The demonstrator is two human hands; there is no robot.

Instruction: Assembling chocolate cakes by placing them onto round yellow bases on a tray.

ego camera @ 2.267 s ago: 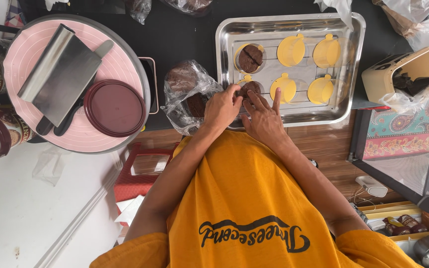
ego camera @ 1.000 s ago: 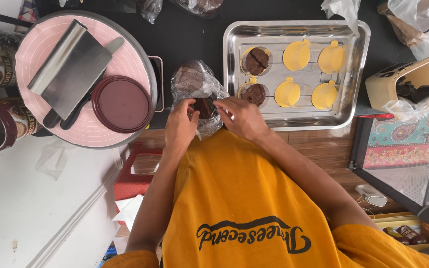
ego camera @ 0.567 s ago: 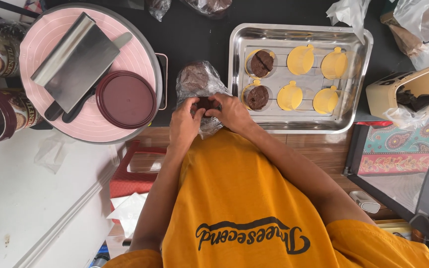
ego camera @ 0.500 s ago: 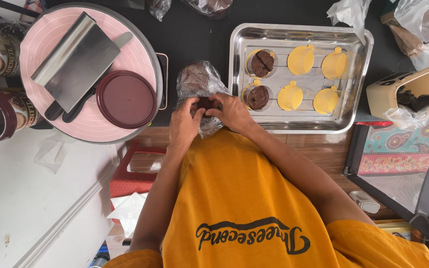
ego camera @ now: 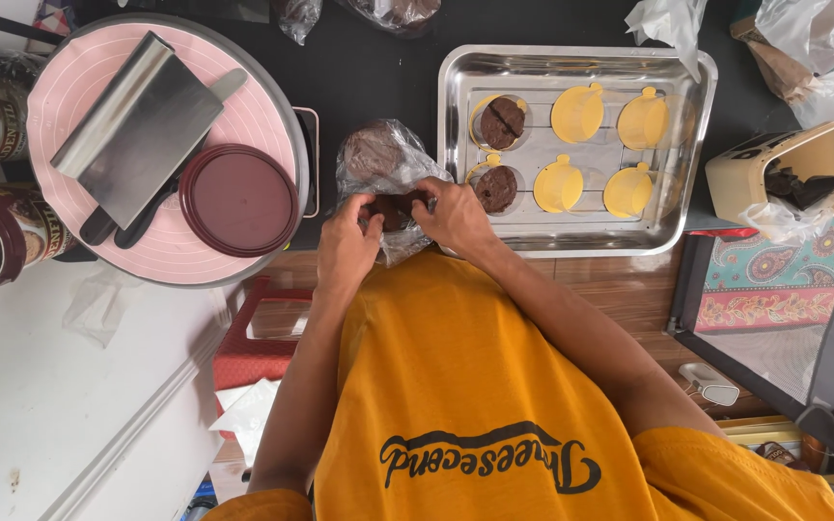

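Note:
A clear plastic bag of dark chocolate cake rounds lies on the black counter, just left of a steel tray. Both hands are at the bag's mouth. My left hand and my right hand pinch a dark chocolate cake piece between their fingertips. In the tray lie several yellow round cards with tabs. Two cards at the tray's left side carry chocolate rounds, one at the back and one at the front. The other yellow cards are bare.
A pink turntable at the left carries a steel scraper, a knife and a maroon lid. Jars stand at the far left. A cream box with dark pieces sits right of the tray. A red box lies below the counter edge.
Both hands left the tray's front-left chocolate round and moved left to the plastic bag, where they now hold a dark cake piece. The camera shifted slightly.

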